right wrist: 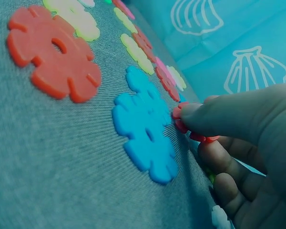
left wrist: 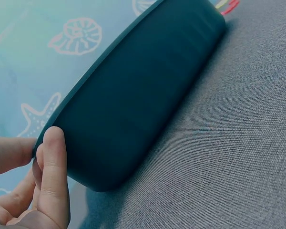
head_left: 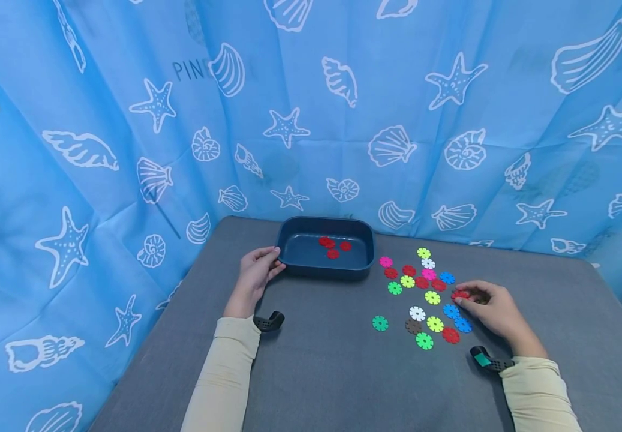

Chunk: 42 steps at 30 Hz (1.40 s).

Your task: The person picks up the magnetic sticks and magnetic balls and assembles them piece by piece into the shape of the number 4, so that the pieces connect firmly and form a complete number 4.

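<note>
My left hand (head_left: 257,276) pinches the left end of a dark blue tray (head_left: 327,273); in the left wrist view the fingers (left wrist: 55,162) lie against the tray's outer wall (left wrist: 128,100). Several red notched discs (head_left: 333,254) lie inside it. To the right, my right hand (head_left: 491,306) holds a red flower-shaped disc (head_left: 459,294) between thumb and fingers. The right wrist view shows this red disc (right wrist: 181,119) partly covered by the thumb. Blue discs (right wrist: 148,133) lie flat on the cloth close to that hand.
More notched discs are scattered right of the tray: red (head_left: 451,335), yellow (head_left: 435,324), white (head_left: 417,313), brown (head_left: 413,326), pink (head_left: 386,261) and green (head_left: 380,323). Grey cloth (head_left: 332,378) covers the table. A blue shell-print curtain (head_left: 311,162) hangs behind its back edge.
</note>
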Available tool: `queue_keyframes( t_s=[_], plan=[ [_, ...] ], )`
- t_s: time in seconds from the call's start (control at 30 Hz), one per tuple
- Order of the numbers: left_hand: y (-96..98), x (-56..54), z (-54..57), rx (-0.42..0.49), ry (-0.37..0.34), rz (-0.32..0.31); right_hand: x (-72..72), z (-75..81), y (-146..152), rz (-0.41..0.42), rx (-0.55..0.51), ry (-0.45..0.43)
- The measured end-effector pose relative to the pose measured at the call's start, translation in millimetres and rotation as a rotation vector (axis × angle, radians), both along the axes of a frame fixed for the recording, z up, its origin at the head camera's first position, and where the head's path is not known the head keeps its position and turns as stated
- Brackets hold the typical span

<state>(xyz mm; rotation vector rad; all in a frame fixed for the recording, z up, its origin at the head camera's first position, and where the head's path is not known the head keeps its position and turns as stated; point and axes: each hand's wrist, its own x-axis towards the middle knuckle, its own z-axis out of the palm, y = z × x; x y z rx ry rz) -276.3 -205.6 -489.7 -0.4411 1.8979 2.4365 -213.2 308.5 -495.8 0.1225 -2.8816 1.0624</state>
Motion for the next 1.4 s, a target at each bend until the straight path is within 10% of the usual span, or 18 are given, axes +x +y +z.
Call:
queue_keyframes(
  t_s=[1.4],
  plan=[
    [0.8,-0.4,-0.8,0.008,0.005,0.001,3.4,25.5,-17.1,-0.013,-0.075,0.06]
  ],
)
